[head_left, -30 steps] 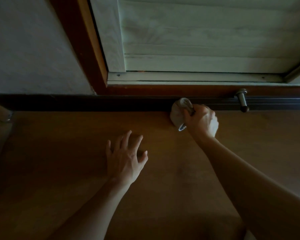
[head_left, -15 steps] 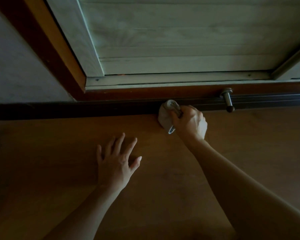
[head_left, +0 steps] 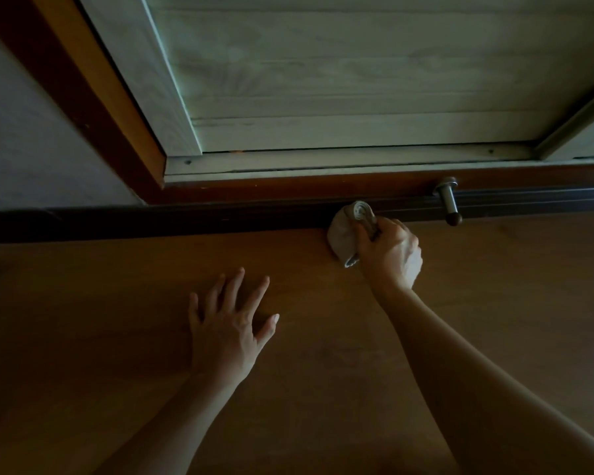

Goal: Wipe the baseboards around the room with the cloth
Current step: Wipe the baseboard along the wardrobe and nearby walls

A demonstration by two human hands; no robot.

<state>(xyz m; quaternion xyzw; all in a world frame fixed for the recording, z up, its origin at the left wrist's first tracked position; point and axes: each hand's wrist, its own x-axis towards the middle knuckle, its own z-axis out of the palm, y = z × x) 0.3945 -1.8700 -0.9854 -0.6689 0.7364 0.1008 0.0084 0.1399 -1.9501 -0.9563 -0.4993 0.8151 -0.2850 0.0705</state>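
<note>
Holding cloth (head_left: 343, 234): right hand (head_left: 390, 255), fingers curled round it, grip tight. Cloth bunched up, pressed on dark baseboard (head_left: 186, 221) where it meets floor (head_left: 100, 337). Left hand (head_left: 225, 332) flat on brown floor, fingers spread and straight, grip open, holding nothing. 2 bare arms reach in from below. 1 metal door stopper (head_left: 449, 202) sticks out over baseboard, just right of right hand, not touching. Pale door (head_left: 357, 80) above baseboard, brown frame (head_left: 90, 104) round it. Grey wall (head_left: 24, 149) at left. Room dim.
</note>
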